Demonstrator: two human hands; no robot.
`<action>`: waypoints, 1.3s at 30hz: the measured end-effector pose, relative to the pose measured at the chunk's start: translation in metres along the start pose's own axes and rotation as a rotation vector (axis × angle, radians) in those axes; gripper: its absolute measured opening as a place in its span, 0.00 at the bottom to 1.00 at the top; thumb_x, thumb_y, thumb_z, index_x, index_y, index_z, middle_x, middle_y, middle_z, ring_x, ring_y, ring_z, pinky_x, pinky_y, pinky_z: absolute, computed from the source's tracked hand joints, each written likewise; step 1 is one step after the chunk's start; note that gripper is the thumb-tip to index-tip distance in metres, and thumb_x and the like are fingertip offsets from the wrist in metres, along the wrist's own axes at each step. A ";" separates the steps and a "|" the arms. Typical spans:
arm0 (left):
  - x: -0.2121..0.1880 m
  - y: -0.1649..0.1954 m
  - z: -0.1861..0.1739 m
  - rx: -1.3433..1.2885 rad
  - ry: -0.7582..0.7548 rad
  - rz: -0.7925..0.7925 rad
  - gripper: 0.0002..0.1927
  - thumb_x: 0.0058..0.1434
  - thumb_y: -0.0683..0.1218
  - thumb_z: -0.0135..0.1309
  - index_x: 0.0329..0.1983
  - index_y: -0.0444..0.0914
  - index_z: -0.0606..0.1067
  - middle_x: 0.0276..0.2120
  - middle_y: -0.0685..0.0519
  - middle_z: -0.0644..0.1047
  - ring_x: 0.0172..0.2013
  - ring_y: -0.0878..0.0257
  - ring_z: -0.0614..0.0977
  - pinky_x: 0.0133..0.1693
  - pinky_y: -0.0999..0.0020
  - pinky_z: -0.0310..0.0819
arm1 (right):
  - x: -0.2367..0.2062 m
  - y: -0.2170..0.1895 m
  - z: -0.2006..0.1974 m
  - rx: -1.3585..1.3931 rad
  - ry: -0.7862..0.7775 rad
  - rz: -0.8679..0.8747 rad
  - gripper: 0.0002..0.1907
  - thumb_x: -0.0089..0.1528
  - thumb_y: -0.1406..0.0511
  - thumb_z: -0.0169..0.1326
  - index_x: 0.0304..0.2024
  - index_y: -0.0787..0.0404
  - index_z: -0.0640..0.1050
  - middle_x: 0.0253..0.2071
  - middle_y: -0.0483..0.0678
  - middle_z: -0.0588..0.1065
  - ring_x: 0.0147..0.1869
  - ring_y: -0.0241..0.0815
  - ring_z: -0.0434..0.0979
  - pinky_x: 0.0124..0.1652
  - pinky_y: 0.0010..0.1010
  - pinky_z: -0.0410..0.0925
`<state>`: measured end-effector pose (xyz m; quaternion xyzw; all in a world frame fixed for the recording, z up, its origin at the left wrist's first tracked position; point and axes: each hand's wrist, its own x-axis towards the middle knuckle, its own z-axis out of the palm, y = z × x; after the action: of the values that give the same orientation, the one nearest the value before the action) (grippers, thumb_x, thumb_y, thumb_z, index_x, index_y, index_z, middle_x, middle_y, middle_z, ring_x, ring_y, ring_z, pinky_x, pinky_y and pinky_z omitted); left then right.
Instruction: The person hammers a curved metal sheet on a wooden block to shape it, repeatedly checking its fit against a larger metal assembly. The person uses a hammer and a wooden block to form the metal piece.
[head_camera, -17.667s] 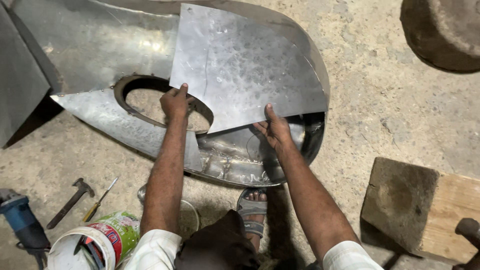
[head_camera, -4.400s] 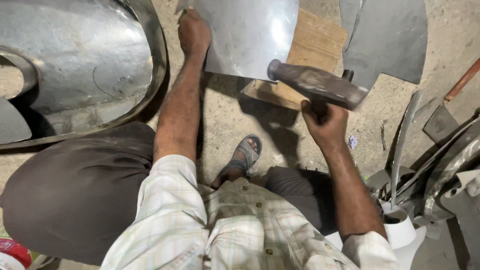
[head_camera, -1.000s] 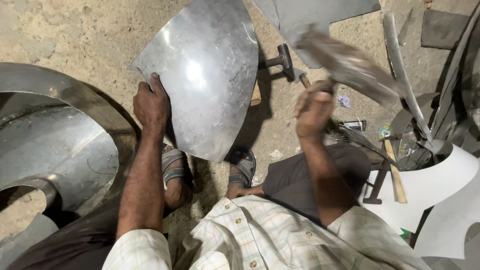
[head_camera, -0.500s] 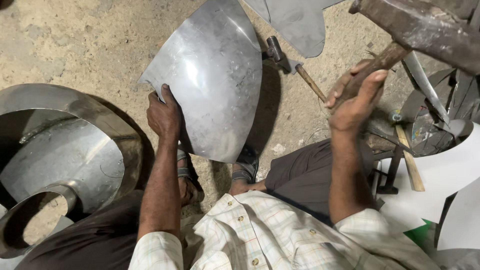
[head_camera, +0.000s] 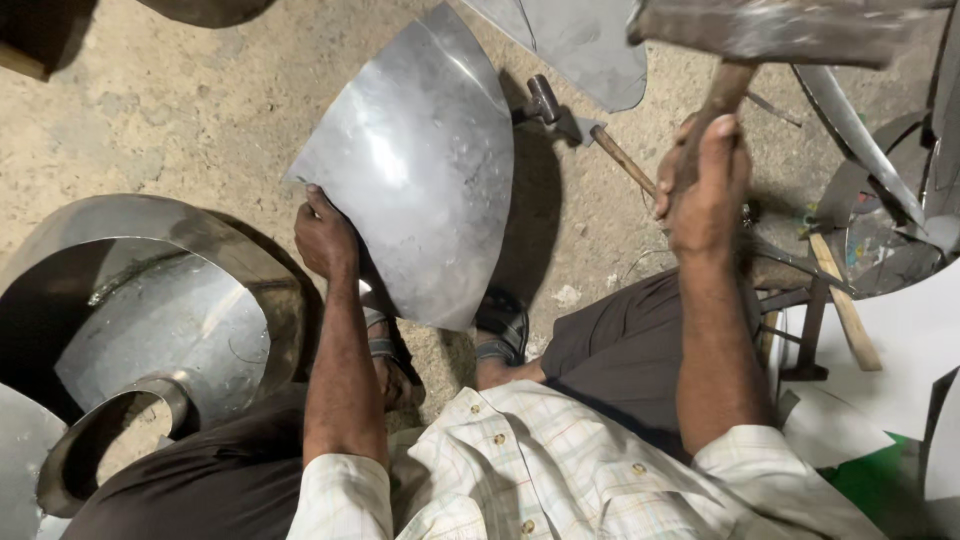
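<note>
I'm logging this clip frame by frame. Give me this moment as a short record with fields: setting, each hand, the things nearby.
Setting: person seated on a sandy floor among sheet-metal parts
Left hand: grips the lower left edge of a curved metal sheet, held upright
Right hand: raised, grip closed on the wooden handle of a hammer
Near sheet: second hammer lying on the floor
Left side: large metal shell
Feet: sandal below the sheet
</note>
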<state>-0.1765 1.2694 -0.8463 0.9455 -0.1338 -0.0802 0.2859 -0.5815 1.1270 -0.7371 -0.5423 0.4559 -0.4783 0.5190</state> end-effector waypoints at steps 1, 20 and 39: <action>0.003 0.001 0.001 -0.013 0.012 -0.030 0.34 0.70 0.68 0.40 0.44 0.36 0.82 0.38 0.41 0.83 0.38 0.42 0.82 0.38 0.44 0.71 | 0.001 -0.006 -0.004 0.034 -0.003 -0.104 0.31 0.74 0.38 0.39 0.48 0.58 0.69 0.27 0.41 0.65 0.23 0.33 0.65 0.20 0.27 0.65; 0.014 0.000 0.011 -0.105 -0.037 -0.112 0.34 0.72 0.65 0.37 0.37 0.34 0.82 0.30 0.45 0.81 0.31 0.51 0.80 0.35 0.49 0.70 | 0.054 0.014 0.056 -0.060 -0.100 0.040 0.32 0.73 0.38 0.39 0.47 0.59 0.71 0.26 0.39 0.66 0.22 0.30 0.65 0.20 0.23 0.65; 0.025 -0.030 -0.003 0.000 -0.114 0.089 0.36 0.73 0.65 0.33 0.40 0.31 0.79 0.34 0.33 0.81 0.35 0.37 0.82 0.37 0.40 0.71 | 0.052 0.027 0.067 0.107 -0.132 -0.215 0.25 0.77 0.44 0.42 0.49 0.58 0.69 0.27 0.41 0.66 0.22 0.30 0.66 0.19 0.24 0.64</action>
<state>-0.1455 1.2876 -0.8625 0.9325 -0.1917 -0.1211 0.2811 -0.5082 1.0827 -0.7624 -0.5897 0.3338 -0.5182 0.5219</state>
